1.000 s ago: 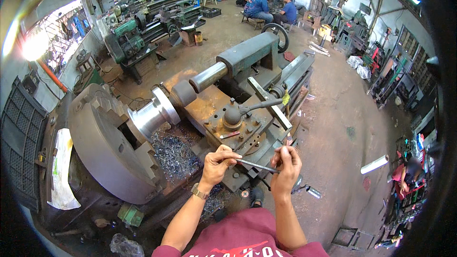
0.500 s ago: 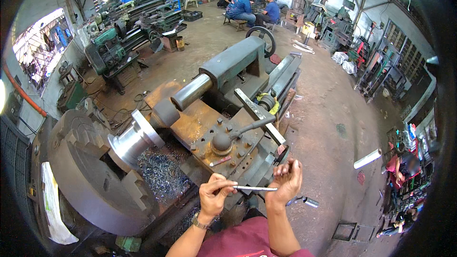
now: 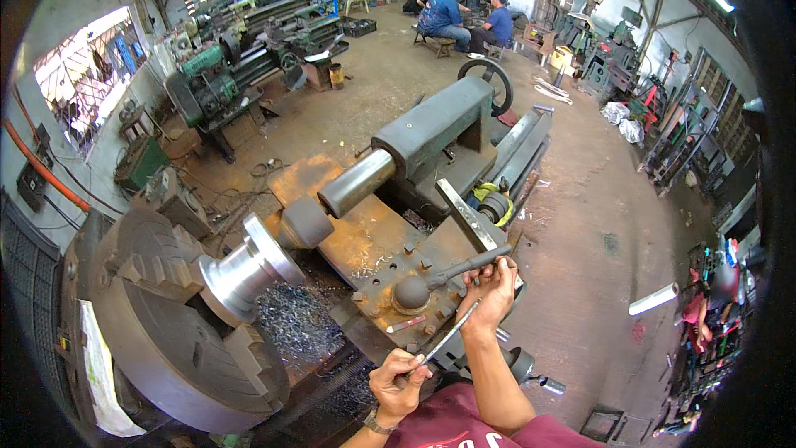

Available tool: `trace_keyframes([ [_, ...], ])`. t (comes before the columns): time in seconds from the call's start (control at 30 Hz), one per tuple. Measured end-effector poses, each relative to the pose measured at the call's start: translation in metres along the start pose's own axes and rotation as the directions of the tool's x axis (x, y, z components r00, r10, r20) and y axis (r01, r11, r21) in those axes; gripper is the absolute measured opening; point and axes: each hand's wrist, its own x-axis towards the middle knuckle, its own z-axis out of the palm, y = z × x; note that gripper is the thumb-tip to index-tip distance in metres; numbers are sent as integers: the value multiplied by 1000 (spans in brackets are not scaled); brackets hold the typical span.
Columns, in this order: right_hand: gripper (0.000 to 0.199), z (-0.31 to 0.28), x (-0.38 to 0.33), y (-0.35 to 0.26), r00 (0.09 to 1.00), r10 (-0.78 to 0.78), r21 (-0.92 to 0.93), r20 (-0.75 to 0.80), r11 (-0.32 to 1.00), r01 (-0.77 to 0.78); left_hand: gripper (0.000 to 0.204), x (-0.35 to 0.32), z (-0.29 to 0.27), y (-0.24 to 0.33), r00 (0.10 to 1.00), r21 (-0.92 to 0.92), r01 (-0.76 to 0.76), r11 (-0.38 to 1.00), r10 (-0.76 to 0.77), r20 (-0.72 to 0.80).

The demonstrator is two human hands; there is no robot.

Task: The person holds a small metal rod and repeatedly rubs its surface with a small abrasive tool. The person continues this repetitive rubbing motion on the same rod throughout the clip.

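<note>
One slim rod (image 3: 452,331) slants across the gap btwn a lathe worker's bare hands. Thumb and fingers of the L hand (image 3: 399,382) pinch its near end, w/ no gap visible; from that grip the long axis runs fwd and to the right, away from the worker's chest, its far end by the heel of the R hand (image 3: 489,294). Whether they touch, can't tell. The R hand, farther fwd, has fingers bent next to the free end of a dark lever (image 3: 468,264); whether they close on it, can't tell. L hand is nearer the body and has the sure hold. Rod looks straight, thin, grey w/ a pale streak, prob. metal. Beyond: a bolted tool block (image 3: 381,282); at left, a shiny flanged workpiece (image 3: 240,274) at the chuck (image 3: 178,336), metal chips (image 3: 298,319) nearby.
</note>
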Motion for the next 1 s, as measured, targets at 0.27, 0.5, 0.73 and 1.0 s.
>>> trace_keyframes([
  [0.27,5,0,4,2,1000,-7,32,-1,999,7,7,4,6,15,1000,89,-23,996,23,-3],
  [0.5,13,-15,-20,-66,909,156,136,388,965,-224,13,28,0,59,938,319,-14,948,-98,333],
  [0.73,23,-62,-106,-111,826,144,-148,545,986,-74,14,47,-23,55,861,399,36,916,-231,453],
  [1.0,17,-88,-154,-101,884,128,-174,450,983,-54,13,43,-22,43,841,262,-36,964,-112,529],
])
